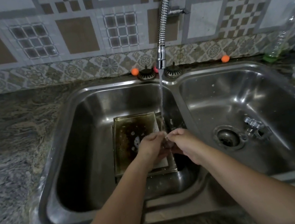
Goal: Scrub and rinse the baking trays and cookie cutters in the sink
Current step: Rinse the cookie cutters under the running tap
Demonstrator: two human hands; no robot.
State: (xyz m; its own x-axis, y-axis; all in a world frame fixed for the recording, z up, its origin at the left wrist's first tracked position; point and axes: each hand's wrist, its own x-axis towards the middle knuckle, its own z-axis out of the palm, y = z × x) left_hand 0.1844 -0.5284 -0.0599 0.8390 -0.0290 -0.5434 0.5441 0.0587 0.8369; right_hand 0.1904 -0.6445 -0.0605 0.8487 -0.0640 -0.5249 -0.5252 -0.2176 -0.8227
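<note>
- Both hands together under the stream (162,105) from the tap (161,60), above the left basin of the sink (87,110).
- Left hand (152,147) with fingers curled round a small dark object (168,143), the right hand (184,141) pinching its upper edge; probably a cutter, though too blurred and hidden to name surely.
- Trays (136,129) flat on the floor of the left basin, directly beneath the hands and just left of the stream; apparently two stacked, the upper stained dark brown with pale specks of foam or residue.
- More metal pieces (255,127) in the right basin beside the drain (228,138), well right of the stream; possibly cutters, not clear.
- Likely handling, cutter: light, stiff thin metal, slick when wet, edges perhaps sharp; best pinched across the outer wall, not the cutting rim.
- Likely handling, trays: rigid, heavier, greasy and slippery; best taken by the raised rims on two opposite sides, tilted toward the stream for rinsing.
- Probable stage: rinsing one small piece, trays still dirty, much scrubbing left.
</note>
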